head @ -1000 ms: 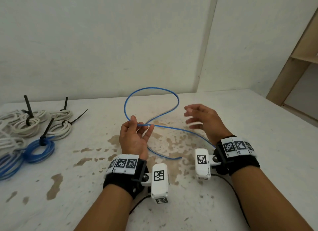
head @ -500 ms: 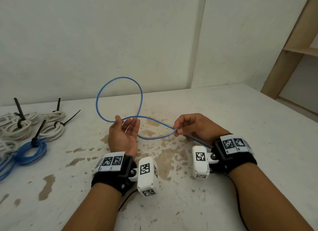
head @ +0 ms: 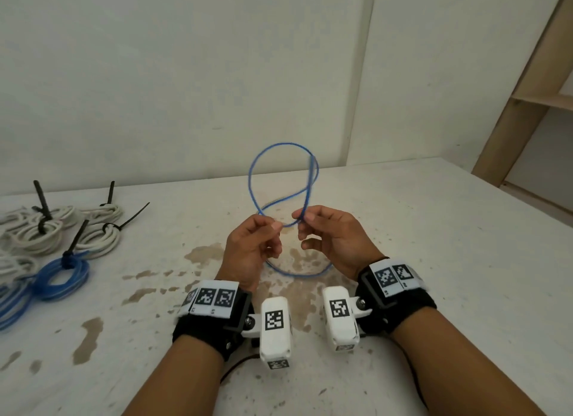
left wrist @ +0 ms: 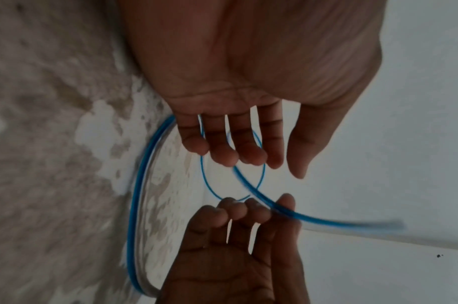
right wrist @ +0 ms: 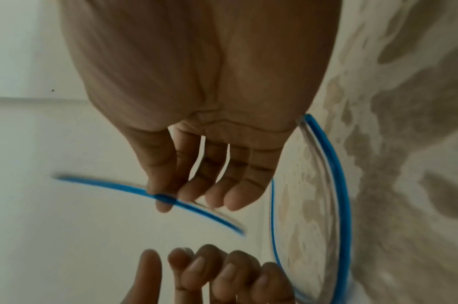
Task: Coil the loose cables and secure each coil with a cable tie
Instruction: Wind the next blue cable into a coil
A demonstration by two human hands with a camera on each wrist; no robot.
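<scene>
Both hands pinching the thin blue plastic-sheathed cable (head: 280, 180), left hand (head: 252, 251) beside right hand (head: 333, 242). Best laying the new loop flush against the first, keeping turns equal above the fingers.

Hands close together above the middle of the bench (head: 434, 229), left hand (head: 252, 248) just left of right hand (head: 333, 239). Between them a cable (head: 252, 173), one loop standing up behind the fingers, another lying on the bench below the hands. Far left on the bench, tied coils (head: 62, 273) clustered together, cable ties (head: 42, 198) sticking up. At far right, beyond the bench, a shelf (head: 542, 101).
</scene>
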